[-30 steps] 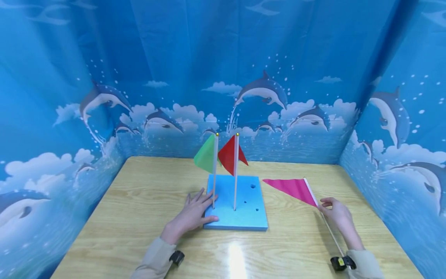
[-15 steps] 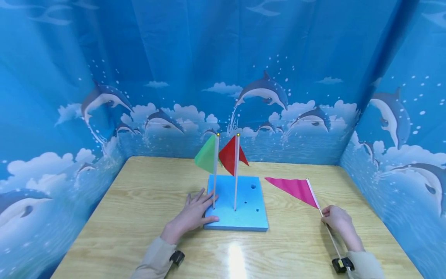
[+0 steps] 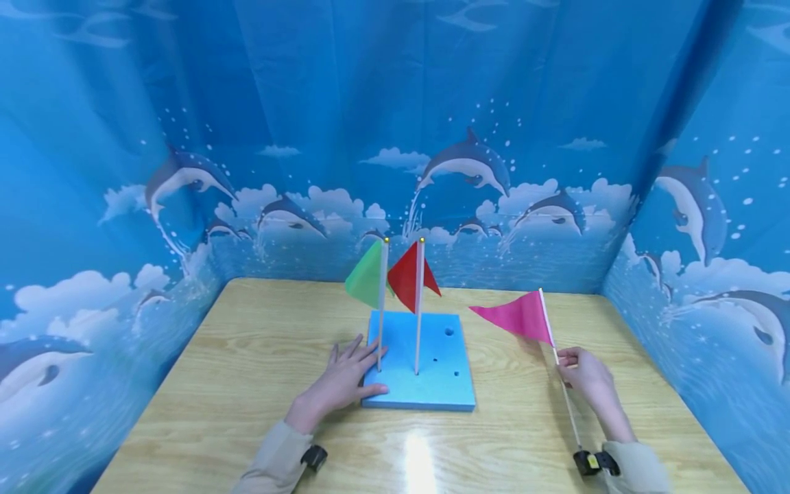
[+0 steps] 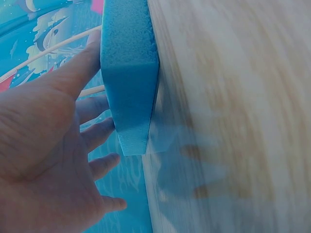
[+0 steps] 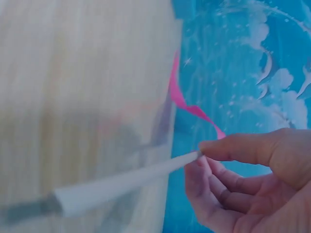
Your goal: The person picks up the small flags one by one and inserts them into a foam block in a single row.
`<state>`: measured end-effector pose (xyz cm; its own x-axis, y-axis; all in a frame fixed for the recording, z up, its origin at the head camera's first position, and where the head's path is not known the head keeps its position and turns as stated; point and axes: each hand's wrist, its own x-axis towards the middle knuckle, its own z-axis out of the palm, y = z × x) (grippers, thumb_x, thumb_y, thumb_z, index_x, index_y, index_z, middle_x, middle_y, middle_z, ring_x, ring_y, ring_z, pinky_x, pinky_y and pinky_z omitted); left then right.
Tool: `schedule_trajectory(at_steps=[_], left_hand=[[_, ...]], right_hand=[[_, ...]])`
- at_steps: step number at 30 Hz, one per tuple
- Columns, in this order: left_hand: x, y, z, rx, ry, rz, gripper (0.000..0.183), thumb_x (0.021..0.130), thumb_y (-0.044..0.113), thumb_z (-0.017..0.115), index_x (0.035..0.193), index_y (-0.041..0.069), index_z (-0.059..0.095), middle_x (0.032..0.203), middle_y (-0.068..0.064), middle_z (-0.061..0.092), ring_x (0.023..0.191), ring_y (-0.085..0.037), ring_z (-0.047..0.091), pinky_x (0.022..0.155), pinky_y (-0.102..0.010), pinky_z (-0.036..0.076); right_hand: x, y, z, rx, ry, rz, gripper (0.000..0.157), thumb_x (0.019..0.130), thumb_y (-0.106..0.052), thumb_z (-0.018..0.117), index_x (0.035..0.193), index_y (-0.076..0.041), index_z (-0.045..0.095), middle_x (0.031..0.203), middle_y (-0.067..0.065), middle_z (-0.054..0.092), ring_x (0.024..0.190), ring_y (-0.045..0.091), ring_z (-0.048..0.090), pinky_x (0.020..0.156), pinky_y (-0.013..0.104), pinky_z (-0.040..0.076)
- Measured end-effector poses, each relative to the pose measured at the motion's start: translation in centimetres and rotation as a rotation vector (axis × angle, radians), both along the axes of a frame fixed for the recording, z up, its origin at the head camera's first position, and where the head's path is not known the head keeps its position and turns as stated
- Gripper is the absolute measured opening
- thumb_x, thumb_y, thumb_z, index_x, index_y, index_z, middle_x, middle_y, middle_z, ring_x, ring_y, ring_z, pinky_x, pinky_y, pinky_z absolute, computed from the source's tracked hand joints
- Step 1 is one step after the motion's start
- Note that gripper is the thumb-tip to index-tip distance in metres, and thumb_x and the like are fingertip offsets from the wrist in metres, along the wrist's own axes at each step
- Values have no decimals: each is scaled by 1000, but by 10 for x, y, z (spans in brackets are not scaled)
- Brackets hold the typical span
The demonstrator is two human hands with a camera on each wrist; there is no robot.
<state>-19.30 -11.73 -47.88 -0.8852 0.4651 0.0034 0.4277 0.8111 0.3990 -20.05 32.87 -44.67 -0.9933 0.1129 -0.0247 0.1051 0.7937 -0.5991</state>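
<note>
A blue foam block [image 3: 439, 392] lies on the table with a green flag [image 3: 365, 278] and a red flag [image 3: 404, 278] standing upright in it. My left hand [image 3: 339, 384] rests on the block's left side, fingers spread around the green flag's stick. In the left wrist view, the thumb and fingertips meet the block [image 4: 131, 92]. To the right, my right hand [image 3: 589, 376] pinches the stick of a pink flag [image 3: 523, 315] just below its cloth. The right wrist view shows thumb and fingers on the pale stick [image 5: 126, 180], which looks blurred there.
Several holes [image 3: 448, 332] show in the right part of the block. The wooden table [image 3: 271, 322] is enclosed by a blue dolphin-printed curtain [image 3: 345, 137] at the back and sides. A black wrist camera [image 3: 315, 457] sits on the left sleeve; another [image 3: 586, 462] is on the right.
The pink flag has risen from lying low over the table and tilts more upright. My right hand slid down its stick, then moved up and left with it. My left hand stays put.
</note>
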Motion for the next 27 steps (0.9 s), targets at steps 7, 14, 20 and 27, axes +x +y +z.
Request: schedule_trajectory(at_steps=[7, 14, 20, 27], left_hand=[[-3, 2, -4, -20, -3, 26, 77, 79, 63, 53, 144, 28, 31, 152, 2, 22, 141, -34, 6, 106, -67, 4], [-3, 2, -4, -22, -19, 33, 78, 79, 64, 53, 144, 29, 30, 153, 2, 22, 141, -33, 6, 106, -66, 4], [-3, 2, -3, -26, -19, 37, 78, 79, 64, 53, 144, 28, 31, 152, 2, 22, 141, -33, 6, 106, -67, 5], [-3, 2, -4, -26, -15, 38, 77, 79, 64, 53, 144, 28, 31, 152, 3, 22, 141, -33, 6, 106, -67, 5]], right_hand=[[-8, -30, 10, -118, 130, -26, 34, 84, -5, 59, 114, 11, 55, 94, 23, 64, 63, 14, 67, 55, 25, 56], [-19, -58, 18, -287, 201, -35, 32, 85, -1, 60, 115, 9, 56, 100, 25, 61, 70, 7, 64, 60, 23, 56], [-25, -82, 20, -341, 278, -28, 30, 84, -1, 62, 113, 6, 58, 101, 23, 63, 69, 2, 62, 60, 21, 56], [-28, -113, 22, -381, 369, -27, 29, 82, -2, 65, 111, -1, 61, 97, 16, 64, 80, 27, 66, 58, 21, 56]])
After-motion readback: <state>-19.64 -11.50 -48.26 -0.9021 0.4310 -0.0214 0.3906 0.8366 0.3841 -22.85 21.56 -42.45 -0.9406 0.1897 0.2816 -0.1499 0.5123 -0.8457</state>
